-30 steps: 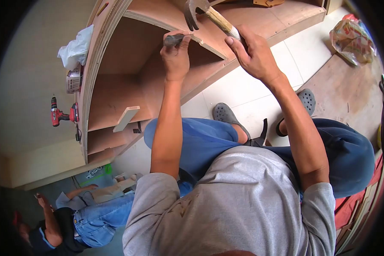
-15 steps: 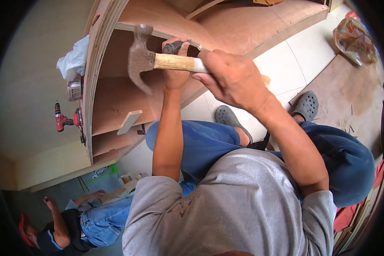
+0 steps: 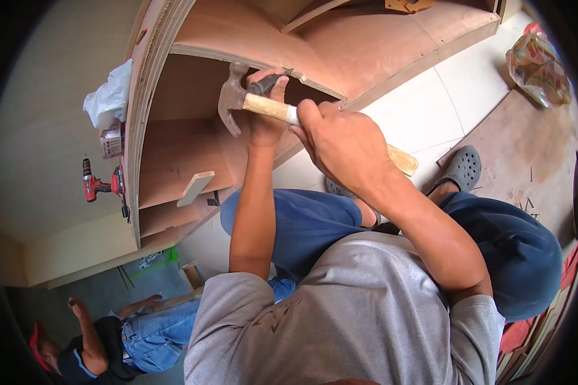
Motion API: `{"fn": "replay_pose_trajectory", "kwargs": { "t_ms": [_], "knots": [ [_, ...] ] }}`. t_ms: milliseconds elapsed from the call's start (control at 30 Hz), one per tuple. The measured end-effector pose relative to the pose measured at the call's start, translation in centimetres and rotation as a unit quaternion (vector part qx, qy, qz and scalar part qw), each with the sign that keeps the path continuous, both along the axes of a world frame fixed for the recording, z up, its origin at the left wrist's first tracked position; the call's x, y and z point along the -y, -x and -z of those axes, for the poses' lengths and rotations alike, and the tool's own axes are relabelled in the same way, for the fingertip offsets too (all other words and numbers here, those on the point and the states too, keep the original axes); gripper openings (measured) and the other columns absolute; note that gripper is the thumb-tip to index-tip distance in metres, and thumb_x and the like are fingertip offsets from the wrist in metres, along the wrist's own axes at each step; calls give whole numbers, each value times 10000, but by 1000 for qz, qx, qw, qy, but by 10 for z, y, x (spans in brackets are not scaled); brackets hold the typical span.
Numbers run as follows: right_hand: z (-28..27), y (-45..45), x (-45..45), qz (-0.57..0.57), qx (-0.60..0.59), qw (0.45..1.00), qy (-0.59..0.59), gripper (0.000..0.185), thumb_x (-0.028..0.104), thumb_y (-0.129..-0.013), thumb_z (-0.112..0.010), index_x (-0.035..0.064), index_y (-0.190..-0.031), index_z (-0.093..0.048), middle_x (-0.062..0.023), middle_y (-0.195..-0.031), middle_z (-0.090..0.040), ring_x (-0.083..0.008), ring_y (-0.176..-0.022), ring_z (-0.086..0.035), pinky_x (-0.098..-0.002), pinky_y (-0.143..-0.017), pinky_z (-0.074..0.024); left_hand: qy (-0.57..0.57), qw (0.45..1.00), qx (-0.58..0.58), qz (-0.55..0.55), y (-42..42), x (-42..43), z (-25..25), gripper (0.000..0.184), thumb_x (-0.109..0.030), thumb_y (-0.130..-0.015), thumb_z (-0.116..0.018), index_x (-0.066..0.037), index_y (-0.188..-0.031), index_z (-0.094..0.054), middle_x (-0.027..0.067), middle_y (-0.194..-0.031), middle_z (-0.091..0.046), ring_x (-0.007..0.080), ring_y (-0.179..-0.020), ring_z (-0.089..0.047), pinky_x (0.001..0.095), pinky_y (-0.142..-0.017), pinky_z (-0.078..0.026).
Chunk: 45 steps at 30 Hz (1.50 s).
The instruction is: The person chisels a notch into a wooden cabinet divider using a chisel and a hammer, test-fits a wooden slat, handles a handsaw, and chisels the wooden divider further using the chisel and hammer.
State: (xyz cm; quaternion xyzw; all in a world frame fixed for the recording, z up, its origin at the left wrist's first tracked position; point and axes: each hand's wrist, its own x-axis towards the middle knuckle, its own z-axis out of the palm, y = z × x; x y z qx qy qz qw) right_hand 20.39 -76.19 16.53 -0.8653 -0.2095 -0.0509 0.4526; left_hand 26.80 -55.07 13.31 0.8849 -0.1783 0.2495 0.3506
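My right hand (image 3: 350,144) is wrapped round the wooden handle of a claw hammer (image 3: 263,106), whose metal head lies to the left, over my left wrist area. In my left hand (image 3: 265,125) is a dark-handled tool (image 3: 263,85), its far end against the notched plywood edge (image 3: 302,78) of the cabinet. The hammer's head partly covers the view of my left fingers. Whether it touches the dark tool, I cannot tell.
A red drill (image 3: 96,181) and white plastic bag (image 3: 109,96) are on the cabinet's left side. A wood piece (image 3: 196,187) lies inside. Another person (image 3: 96,340) is at the lower left. Nails (image 3: 528,205) and a plastic bag (image 3: 538,69) lie right.
The hammer has swung from the upper right to the left, close to my left hand, then shifted slightly down and right. My left hand has stayed at the plywood edge with its tool.
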Motion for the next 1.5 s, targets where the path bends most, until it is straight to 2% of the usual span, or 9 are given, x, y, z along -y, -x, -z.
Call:
{"fn": "replay_pose_trajectory", "kwargs": {
  "t_ms": [333,400,733,800,1133,1233,1333,1400,1500],
  "knots": [
    [-12,0,-1,-5,158,973,-169,308,332,-943,-664,74,-941,-497,-127,-740,-596,-324,-617,-649,-430,-527,-520,155,987,-41,-10,1,5,3,215,-61,-940,-733,-18,-1107,-605,96,-1066,-682,165,-998,-631,319,-934,-514],
    [-6,-6,1,-38,5,997,65,274,252,-893,-668,42,-1031,-559,-124,-817,-646,-273,-679,-692,-387,-566,-555,71,997,-21,7,-2,0,2,226,-55,-948,-719,-17,-1130,-591,103,-1076,-676,175,-1007,-633,326,-935,-512],
    [-21,1,-3,-21,162,982,-99,178,135,-844,-646,39,-966,-560,-109,-765,-644,-270,-659,-699,-375,-542,-561,107,992,-51,-34,0,3,2,229,-131,-948,-740,-40,-1111,-607,76,-1031,-688,177,-948,-651,305,-873,-528],
    [-6,-5,-6,-15,15,997,69,200,167,-847,-656,58,-991,-570,-121,-830,-653,-268,-668,-694,-381,-563,-565,35,999,1,-1,-6,-2,6,257,-188,-961,-730,-24,-1112,-603,92,-1045,-668,195,-953,-637,325,-881,-513],
    [-13,-1,-4,-39,43,998,-7,230,180,-894,-627,18,-1046,-568,-126,-883,-663,-273,-662,-701,-367,-514,-560,165,984,-71,-20,-2,-1,9,223,-110,-921,-765,-33,-1086,-636,79,-1061,-699,184,-981,-656,310,-890,-526],
    [-4,-9,0,-26,-29,996,81,260,205,-908,-626,13,-1069,-556,-145,-894,-673,-281,-660,-708,-369,-514,-564,-24,998,-51,-18,-6,-18,20,209,-85,-926,-744,-25,-1095,-636,102,-1044,-678,217,-991,-641,345,-891,-520],
    [0,-5,0,-34,27,999,21,264,228,-916,-636,12,-1047,-561,-215,-967,-680,-290,-652,-713,-373,-512,-567,125,990,-71,-13,-3,-9,32,208,-70,-918,-750,-21,-1086,-637,105,-1046,-688,217,-959,-658,332,-867,-533],
    [-11,-1,-2,-34,44,998,-40,287,255,-909,-653,14,-1035,-561,-247,-1025,-668,-294,-639,-706,-374,-512,-566,-65,997,-10,-35,14,4,19,224,-72,-928,-747,-44,-1102,-610,100,-1066,-692,204,-983,-661,330,-887,-538],
    [-17,3,-7,-52,68,988,-125,306,286,-894,-693,39,-990,-541,-195,-913,-625,-308,-629,-673,-398,-532,-542,136,990,-14,-47,28,10,21,275,-94,-949,-729,-58,-1155,-549,122,-1106,-679,216,-1053,-648,358,-953,-526]
  ]
}}
